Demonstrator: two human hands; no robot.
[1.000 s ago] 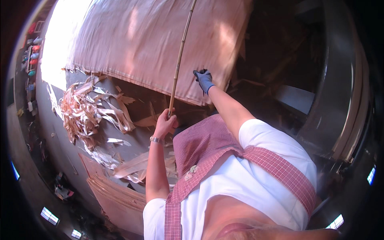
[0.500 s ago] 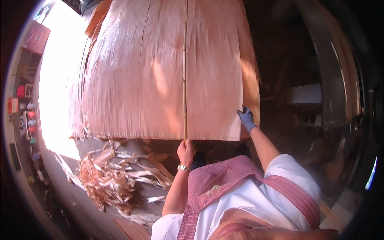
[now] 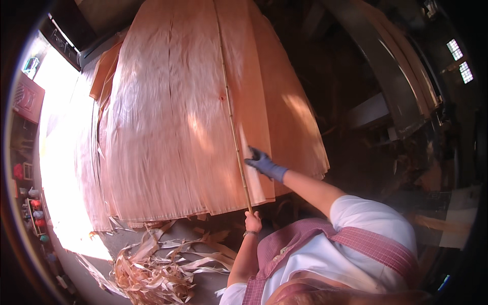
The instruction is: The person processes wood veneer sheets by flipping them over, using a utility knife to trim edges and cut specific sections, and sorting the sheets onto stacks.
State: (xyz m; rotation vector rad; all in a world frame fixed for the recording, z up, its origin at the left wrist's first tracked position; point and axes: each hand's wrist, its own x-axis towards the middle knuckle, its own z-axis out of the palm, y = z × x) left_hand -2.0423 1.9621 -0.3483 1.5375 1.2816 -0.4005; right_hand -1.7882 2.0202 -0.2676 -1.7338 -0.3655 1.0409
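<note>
At six o'clock, the left hand (image 3: 252, 222) is wrapped around the pole (image 3: 232, 117), which runs over the veneer (image 3: 157, 127) toward eleven. The gloved right hand (image 3: 265, 164) has moved close to the pole, and the veneer's edge now curls up there, baring more lower sheet (image 3: 292, 137). That edge lies at its fingertips, toward nine; whether they pinch it, I cannot tell.

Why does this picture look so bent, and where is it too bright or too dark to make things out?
In the head view, fisheye distortion bends straight edges near the rim; on the head view's left, glare washes out detail to white; on the head view's right, deep shadow hides most detail beyond the thin wood sheets.
</note>
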